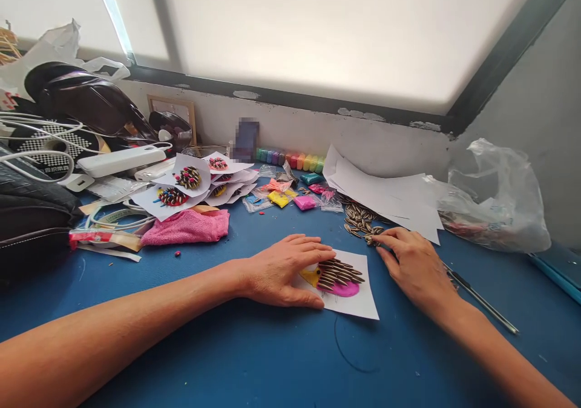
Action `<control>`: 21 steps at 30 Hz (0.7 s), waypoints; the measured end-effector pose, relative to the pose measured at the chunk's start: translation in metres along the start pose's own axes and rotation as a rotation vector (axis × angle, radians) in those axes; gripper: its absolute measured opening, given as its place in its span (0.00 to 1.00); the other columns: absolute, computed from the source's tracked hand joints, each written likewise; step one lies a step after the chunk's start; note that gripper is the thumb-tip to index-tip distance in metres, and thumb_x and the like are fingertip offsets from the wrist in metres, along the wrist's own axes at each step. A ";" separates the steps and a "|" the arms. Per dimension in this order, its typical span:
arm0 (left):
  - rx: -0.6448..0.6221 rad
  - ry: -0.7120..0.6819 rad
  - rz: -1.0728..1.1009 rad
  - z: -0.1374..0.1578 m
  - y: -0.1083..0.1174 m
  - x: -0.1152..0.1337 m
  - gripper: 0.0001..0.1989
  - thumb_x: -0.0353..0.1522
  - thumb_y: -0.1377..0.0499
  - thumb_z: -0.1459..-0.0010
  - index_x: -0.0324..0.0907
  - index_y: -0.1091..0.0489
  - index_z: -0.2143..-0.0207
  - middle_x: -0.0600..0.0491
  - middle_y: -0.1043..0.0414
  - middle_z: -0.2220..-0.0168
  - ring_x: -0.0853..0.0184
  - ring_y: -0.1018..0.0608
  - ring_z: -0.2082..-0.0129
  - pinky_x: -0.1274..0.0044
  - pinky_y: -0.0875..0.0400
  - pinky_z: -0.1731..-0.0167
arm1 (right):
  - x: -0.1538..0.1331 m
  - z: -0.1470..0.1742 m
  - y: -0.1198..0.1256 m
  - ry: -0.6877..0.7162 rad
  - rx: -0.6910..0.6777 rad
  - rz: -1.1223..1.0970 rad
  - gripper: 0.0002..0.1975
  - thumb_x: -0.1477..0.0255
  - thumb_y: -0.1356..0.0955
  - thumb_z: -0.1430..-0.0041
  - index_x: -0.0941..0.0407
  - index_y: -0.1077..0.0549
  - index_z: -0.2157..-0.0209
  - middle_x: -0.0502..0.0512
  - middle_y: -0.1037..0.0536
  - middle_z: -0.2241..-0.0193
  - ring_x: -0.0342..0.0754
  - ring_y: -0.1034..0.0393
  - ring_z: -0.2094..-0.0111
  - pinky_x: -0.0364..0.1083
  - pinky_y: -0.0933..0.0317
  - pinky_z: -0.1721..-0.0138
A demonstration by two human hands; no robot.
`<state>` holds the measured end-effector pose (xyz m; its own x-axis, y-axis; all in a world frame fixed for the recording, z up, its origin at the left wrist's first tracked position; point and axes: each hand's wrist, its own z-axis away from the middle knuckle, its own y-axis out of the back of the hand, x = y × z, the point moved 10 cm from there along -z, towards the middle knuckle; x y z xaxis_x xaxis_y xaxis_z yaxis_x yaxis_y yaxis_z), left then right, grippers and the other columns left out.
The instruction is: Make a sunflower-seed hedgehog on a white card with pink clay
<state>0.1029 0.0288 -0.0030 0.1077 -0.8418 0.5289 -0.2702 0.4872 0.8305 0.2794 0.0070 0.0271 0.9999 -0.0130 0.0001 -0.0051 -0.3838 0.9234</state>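
Note:
My left hand [290, 270] lies open, its fingers spread over the left side of a white paper sheet [363, 309]. On that sheet is a hedgehog figure of pink clay [345, 289] with a yellow head [310, 276] and a dark eye. Rows of striped sunflower seeds [340, 272] stick out of its back like spines. To the right, my right hand [411, 266] has thumb and index finger pinched at the near edge of a pile of loose sunflower seeds [358, 219]. A seed shows at the fingertips, partly hidden by them.
Behind lie clay packets [305, 202], a row of coloured clay [290, 160] and blank paper sheets [381, 184]. Finished seed pictures [172, 197] and a pink cloth [186, 232] are at left. A pen [483, 302] and a plastic bag [499, 202] are at right.

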 end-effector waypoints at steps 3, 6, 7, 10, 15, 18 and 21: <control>0.006 0.001 0.001 0.000 0.000 0.000 0.38 0.53 0.42 0.42 0.44 0.44 0.35 0.46 0.43 0.34 0.52 0.43 0.33 0.60 0.52 0.34 | -0.002 -0.002 -0.006 0.032 -0.033 0.020 0.13 0.70 0.38 0.37 0.55 0.21 0.64 0.58 0.21 0.63 0.54 0.30 0.60 0.52 0.37 0.58; 0.012 0.001 0.008 0.000 0.001 0.000 0.39 0.53 0.42 0.42 0.43 0.43 0.35 0.46 0.42 0.35 0.51 0.43 0.33 0.60 0.52 0.34 | -0.004 -0.001 -0.009 0.044 -0.051 0.031 0.14 0.69 0.39 0.36 0.55 0.22 0.65 0.58 0.21 0.65 0.54 0.31 0.61 0.51 0.37 0.59; 0.013 0.001 0.009 0.000 0.001 0.000 0.39 0.53 0.42 0.42 0.43 0.43 0.35 0.46 0.42 0.35 0.51 0.43 0.33 0.61 0.52 0.34 | -0.005 -0.001 -0.009 0.044 -0.053 0.033 0.14 0.70 0.39 0.36 0.55 0.23 0.65 0.58 0.21 0.65 0.54 0.31 0.62 0.51 0.37 0.60; 0.003 0.004 0.002 0.000 0.000 0.000 0.38 0.52 0.41 0.42 0.43 0.43 0.35 0.46 0.42 0.34 0.51 0.43 0.33 0.61 0.52 0.34 | -0.002 0.000 -0.006 0.030 -0.044 0.044 0.14 0.71 0.39 0.36 0.56 0.23 0.58 0.59 0.22 0.61 0.54 0.31 0.60 0.51 0.37 0.58; -0.002 0.008 0.009 0.000 0.001 0.000 0.38 0.52 0.42 0.42 0.43 0.43 0.35 0.46 0.42 0.34 0.51 0.44 0.33 0.60 0.52 0.34 | 0.017 0.001 0.004 -0.041 -0.023 0.083 0.14 0.73 0.39 0.37 0.57 0.22 0.60 0.60 0.21 0.64 0.55 0.29 0.61 0.52 0.36 0.60; -0.002 0.004 0.015 0.000 0.001 0.001 0.38 0.52 0.42 0.42 0.44 0.43 0.35 0.45 0.41 0.35 0.50 0.43 0.33 0.58 0.51 0.35 | 0.022 0.003 0.003 -0.043 -0.044 0.089 0.14 0.71 0.39 0.38 0.56 0.21 0.63 0.58 0.21 0.66 0.54 0.28 0.64 0.51 0.36 0.64; -0.002 -0.003 0.010 0.000 0.002 0.002 0.38 0.52 0.42 0.41 0.43 0.43 0.35 0.44 0.41 0.35 0.50 0.43 0.33 0.58 0.50 0.35 | 0.017 0.005 -0.003 -0.008 -0.070 0.093 0.13 0.70 0.38 0.38 0.55 0.21 0.64 0.57 0.21 0.65 0.53 0.28 0.64 0.51 0.36 0.63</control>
<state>0.1027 0.0279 -0.0003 0.1025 -0.8376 0.5365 -0.2693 0.4958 0.8256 0.2960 0.0037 0.0228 0.9950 -0.0532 0.0843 -0.0968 -0.3151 0.9441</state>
